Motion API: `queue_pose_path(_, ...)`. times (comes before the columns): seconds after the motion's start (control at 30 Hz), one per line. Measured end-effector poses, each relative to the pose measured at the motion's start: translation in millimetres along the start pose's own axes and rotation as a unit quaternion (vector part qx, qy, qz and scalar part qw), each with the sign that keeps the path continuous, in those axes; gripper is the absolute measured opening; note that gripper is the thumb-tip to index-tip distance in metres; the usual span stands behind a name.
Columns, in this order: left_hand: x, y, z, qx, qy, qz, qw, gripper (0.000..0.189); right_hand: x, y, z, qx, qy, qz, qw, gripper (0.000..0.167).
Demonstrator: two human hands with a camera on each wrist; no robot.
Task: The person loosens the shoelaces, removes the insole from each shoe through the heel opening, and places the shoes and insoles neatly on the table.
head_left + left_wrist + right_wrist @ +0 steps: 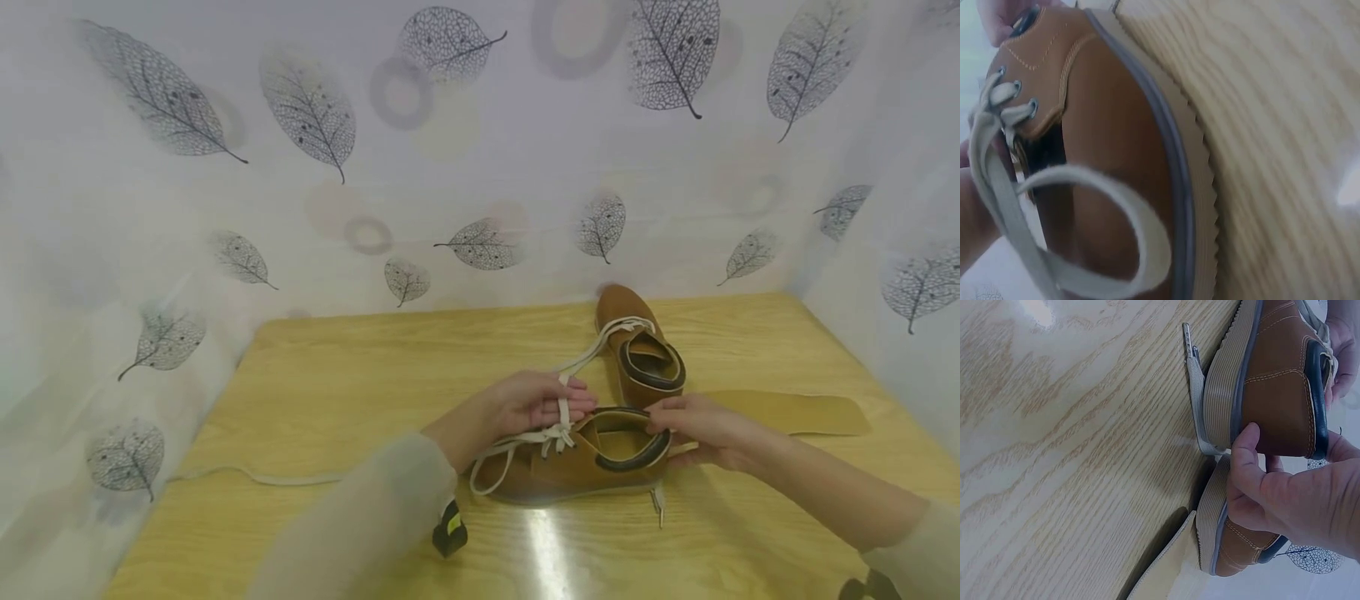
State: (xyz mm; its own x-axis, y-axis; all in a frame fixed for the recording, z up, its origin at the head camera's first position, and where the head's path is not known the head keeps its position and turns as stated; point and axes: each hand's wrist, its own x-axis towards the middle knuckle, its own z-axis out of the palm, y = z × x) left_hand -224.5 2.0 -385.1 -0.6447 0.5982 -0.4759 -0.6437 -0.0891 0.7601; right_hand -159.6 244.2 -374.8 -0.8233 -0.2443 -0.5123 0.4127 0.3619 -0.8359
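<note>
A brown lace-up shoe [540,479] lies lengthwise on the table, toe to the left, its dark padded collar facing up. At its heel, my right hand [697,429] pinches the back; the right wrist view shows the thumb [1247,440] against the outer side. Over the lacing is my left hand [536,404], palm turned up and fingers nearly straight, with a pale shoelace [564,408] running across them. A loop of lace [1154,244] hangs over the shoe's toe in the left wrist view. The left fingers are mostly hidden there.
A second brown shoe [619,308] stands behind, toe pointing away, its laces trailing left. To its right lies a flat tan insole-shaped piece [813,412]. One lace [281,481] stretches left over the wooden table [337,350]; a lace end [660,504] sticks out near the heel.
</note>
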Motion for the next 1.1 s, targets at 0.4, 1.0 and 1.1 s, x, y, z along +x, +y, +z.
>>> queue_pose_path(0.4,-7.9,-2.4,-2.2,-0.088,0.015,0.048,0.9948,0.039,-1.0,1.7,-1.2,-0.003,0.001,-0.002,1.0000,0.054)
queue_pose_path(1.0,-48.0,13.5,-32.6,-0.277,0.096,0.172,0.9406,0.038,-2.6,2.3,-1.2,0.007,-0.007,-0.007,0.9999,0.053)
queue_pose_path(1.1,-57.1,20.3,-37.9,-0.319,0.099,0.175,0.9262,0.035,-2.6,2.0,-1.8,0.004,-0.008,-0.009,0.9999,0.054)
